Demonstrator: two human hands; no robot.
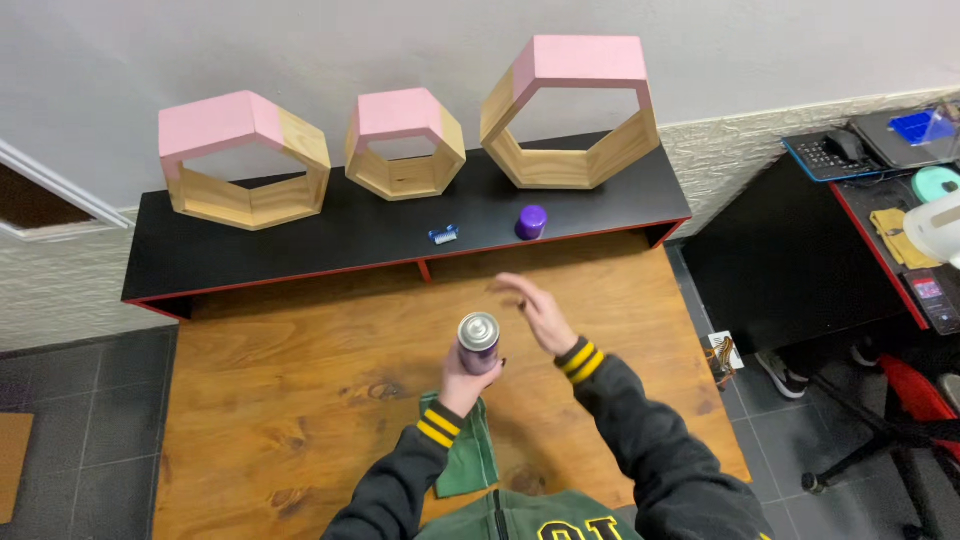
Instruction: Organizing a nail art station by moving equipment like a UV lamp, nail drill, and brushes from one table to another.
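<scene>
My left hand (462, 383) grips a purple spray can (479, 343) upright over the wooden table (300, 380), its silver top uncovered. My right hand (535, 310) hovers just right of the can, fingers spread and holding nothing. The can's purple cap (531, 222) stands on the black shelf (250, 255) behind the table. A green cloth (470, 455) lies on the table under my left wrist.
Three hexagonal wooden frames with pink tops stand on the black shelf: left (243, 160), middle (404, 143), right (572, 110). A small blue clip (443, 235) lies near the cap. A second black desk (880, 200) with a phone and clutter is at the right.
</scene>
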